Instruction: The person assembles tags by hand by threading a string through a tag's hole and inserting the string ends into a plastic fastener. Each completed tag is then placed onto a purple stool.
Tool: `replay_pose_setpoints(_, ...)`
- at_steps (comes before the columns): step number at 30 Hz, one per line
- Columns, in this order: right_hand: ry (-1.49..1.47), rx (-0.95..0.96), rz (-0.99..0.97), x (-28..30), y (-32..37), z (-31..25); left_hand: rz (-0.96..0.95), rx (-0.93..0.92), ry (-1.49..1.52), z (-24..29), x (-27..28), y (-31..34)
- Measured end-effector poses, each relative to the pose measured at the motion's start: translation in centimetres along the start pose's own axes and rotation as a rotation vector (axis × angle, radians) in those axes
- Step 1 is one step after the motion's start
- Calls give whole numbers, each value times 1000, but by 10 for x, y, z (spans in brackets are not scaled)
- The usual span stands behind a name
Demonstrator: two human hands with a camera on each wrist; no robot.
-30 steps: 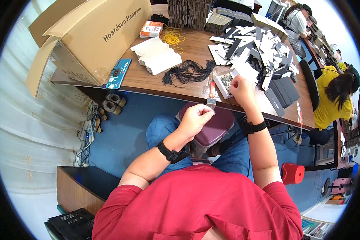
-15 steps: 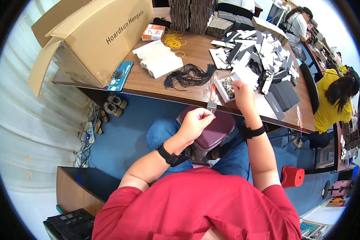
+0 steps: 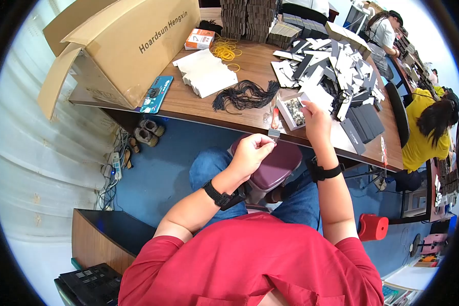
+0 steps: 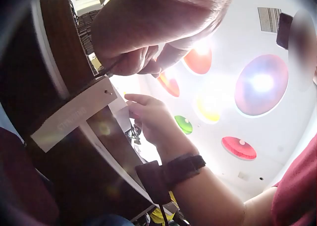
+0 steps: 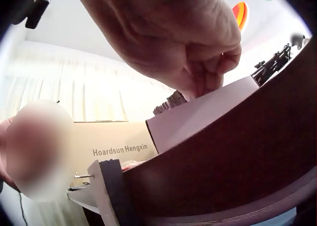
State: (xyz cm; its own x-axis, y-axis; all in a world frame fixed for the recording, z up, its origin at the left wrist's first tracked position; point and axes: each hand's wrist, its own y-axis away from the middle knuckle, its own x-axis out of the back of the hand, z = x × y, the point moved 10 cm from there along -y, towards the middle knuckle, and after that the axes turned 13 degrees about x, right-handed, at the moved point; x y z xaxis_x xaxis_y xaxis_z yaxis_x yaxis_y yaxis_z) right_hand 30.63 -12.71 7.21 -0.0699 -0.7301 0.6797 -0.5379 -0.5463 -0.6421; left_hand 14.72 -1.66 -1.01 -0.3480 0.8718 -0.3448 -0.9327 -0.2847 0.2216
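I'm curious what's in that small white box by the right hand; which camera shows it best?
The head view: it looks down into the white box, showing small pieces inside. The right wrist view shows its outer wall, hiding the contents; in the left wrist view I can't pick it out clearly.

Smooth wood-grain table (image 3: 250,57), beyond the fingers; matt cardboard carton (image 3: 153,43); white tag (image 4: 74,117) below left fingertips (image 4: 153,67), apparently card.

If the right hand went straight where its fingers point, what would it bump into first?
Probably the little bits inside the white box. The right hand's fingers point down into it. The fingertips are hidden, so I can't tell if they're touching the bits.
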Motion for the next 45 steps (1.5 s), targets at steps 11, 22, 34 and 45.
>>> replay_pose_setpoints(11, -1421, -609, -174, -25, 59, -60, 42, -91, -10, 12, 4, -4)
replay_pose_setpoints(22, -1628, -711, -239, -40, 75, -74, 5, -83, 9, 14, 1, 1)
replay_pose_setpoints(34, -1076, -409, -237, -27, 66, -85, -12, -39, 11, 15, -1, 2)
replay_pose_setpoints(45, -1003, -491, -241, -52, 109, -68, 41, -141, -336, -6, 11, 5)
